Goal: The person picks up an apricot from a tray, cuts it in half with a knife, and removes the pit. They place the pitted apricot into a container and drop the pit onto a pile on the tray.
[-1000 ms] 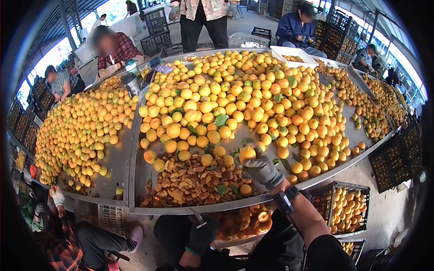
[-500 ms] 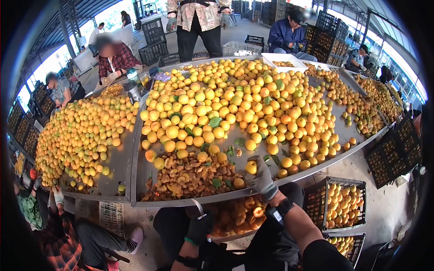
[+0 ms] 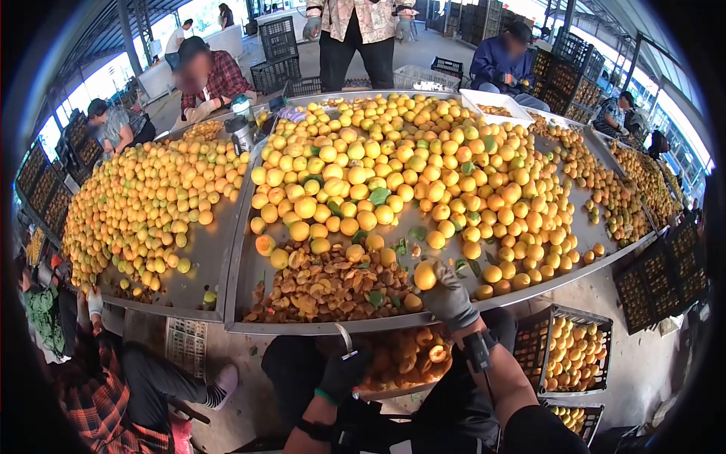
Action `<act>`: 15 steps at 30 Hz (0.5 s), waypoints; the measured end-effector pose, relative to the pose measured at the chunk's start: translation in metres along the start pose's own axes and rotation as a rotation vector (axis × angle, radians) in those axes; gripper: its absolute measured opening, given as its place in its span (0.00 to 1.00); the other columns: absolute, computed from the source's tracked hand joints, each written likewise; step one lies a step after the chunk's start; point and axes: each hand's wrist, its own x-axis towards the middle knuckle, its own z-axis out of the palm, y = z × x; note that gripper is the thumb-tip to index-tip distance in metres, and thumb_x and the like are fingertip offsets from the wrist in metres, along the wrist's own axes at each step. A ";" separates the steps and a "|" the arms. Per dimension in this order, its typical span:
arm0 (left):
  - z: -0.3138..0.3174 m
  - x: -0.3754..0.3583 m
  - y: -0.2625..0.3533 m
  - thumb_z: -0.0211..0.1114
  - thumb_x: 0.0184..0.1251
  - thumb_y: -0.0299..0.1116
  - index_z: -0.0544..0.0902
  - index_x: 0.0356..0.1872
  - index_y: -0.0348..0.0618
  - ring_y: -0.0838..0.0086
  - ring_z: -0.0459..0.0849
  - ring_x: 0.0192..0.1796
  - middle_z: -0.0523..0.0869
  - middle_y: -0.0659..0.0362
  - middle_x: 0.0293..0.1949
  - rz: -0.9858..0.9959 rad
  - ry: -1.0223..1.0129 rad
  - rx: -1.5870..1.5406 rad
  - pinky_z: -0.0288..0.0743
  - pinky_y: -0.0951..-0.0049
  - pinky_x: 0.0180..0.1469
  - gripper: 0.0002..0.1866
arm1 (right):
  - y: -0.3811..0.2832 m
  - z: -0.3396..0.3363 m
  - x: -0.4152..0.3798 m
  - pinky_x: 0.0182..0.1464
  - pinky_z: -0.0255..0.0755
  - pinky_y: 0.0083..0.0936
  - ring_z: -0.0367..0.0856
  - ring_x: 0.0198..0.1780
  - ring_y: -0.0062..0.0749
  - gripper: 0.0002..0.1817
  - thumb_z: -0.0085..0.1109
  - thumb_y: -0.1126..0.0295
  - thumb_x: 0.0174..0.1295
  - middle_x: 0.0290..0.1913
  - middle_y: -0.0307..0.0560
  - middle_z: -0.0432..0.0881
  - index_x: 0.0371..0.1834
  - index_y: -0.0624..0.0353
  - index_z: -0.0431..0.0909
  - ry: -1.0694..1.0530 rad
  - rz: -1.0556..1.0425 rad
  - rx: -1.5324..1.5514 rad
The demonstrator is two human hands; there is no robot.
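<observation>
In a grey work glove, my right hand (image 3: pixel 449 300) pinches a whole apricot (image 3: pixel 425 275) just above the table's front edge. My left hand (image 3: pixel 340 376), dark-gloved, is low in front of my lap, wrapped round a small knife (image 3: pixel 345 337) whose curved blade points up. A box of opened orange apricots (image 3: pixel 412 354) sits between my knees, below the table rim. Close to the right hand lies a heap of small brownish-orange pieces (image 3: pixel 321 284) on the metal tabletop. Behind that heap spreads a large pile of whole apricots (image 3: pixel 408 159), with green leaves among them.
A raised metal rim (image 3: pixel 302 328) borders the table, and a divider separates a second apricot pile (image 3: pixel 151 212) on the left. Black crates of apricots (image 3: pixel 576 352) stand at my right. A white tray (image 3: pixel 522 113) lies at the back. Several people sit or stand around the tables.
My right hand still grips the apricot, now turned more upward and showing more of the fruit. The left hand keeps the knife low. The whole view has shifted slightly.
</observation>
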 end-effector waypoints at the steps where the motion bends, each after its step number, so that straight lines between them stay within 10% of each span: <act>1: -0.001 0.000 0.000 0.66 0.66 0.31 0.79 0.40 0.49 0.88 0.74 0.22 0.78 0.71 0.25 -0.001 0.006 -0.001 0.65 0.86 0.22 0.05 | -0.003 0.003 -0.003 0.53 0.72 0.25 0.77 0.50 0.32 0.25 0.65 0.60 0.60 0.50 0.47 0.77 0.56 0.60 0.70 0.022 0.118 0.256; 5: -0.007 0.004 -0.004 0.66 0.65 0.31 0.80 0.41 0.50 0.87 0.75 0.22 0.78 0.71 0.24 0.015 -0.061 0.017 0.65 0.85 0.21 0.06 | -0.006 0.014 -0.017 0.53 0.73 0.29 0.77 0.52 0.33 0.24 0.53 0.54 0.69 0.56 0.48 0.75 0.59 0.59 0.68 0.079 0.497 1.086; 7: -0.007 0.003 -0.004 0.66 0.64 0.31 0.80 0.41 0.50 0.86 0.75 0.22 0.78 0.71 0.24 0.000 -0.107 -0.010 0.65 0.85 0.21 0.06 | -0.021 -0.009 -0.010 0.53 0.73 0.31 0.77 0.52 0.36 0.23 0.55 0.58 0.68 0.56 0.49 0.75 0.60 0.60 0.68 0.097 0.756 2.084; 13: -0.009 0.006 -0.013 0.67 0.65 0.31 0.81 0.45 0.49 0.84 0.75 0.21 0.79 0.68 0.27 -0.112 -0.083 -0.005 0.66 0.83 0.21 0.09 | -0.066 -0.048 -0.014 0.56 0.73 0.31 0.78 0.52 0.35 0.19 0.54 0.67 0.67 0.51 0.48 0.78 0.59 0.61 0.69 -0.138 0.733 1.845; 15: -0.014 0.011 -0.026 0.66 0.65 0.30 0.81 0.46 0.47 0.83 0.76 0.22 0.80 0.67 0.28 0.245 -0.094 0.516 0.67 0.83 0.21 0.10 | -0.046 -0.030 -0.020 0.55 0.73 0.27 0.77 0.53 0.32 0.19 0.55 0.68 0.67 0.49 0.45 0.79 0.59 0.61 0.70 -0.088 0.658 1.588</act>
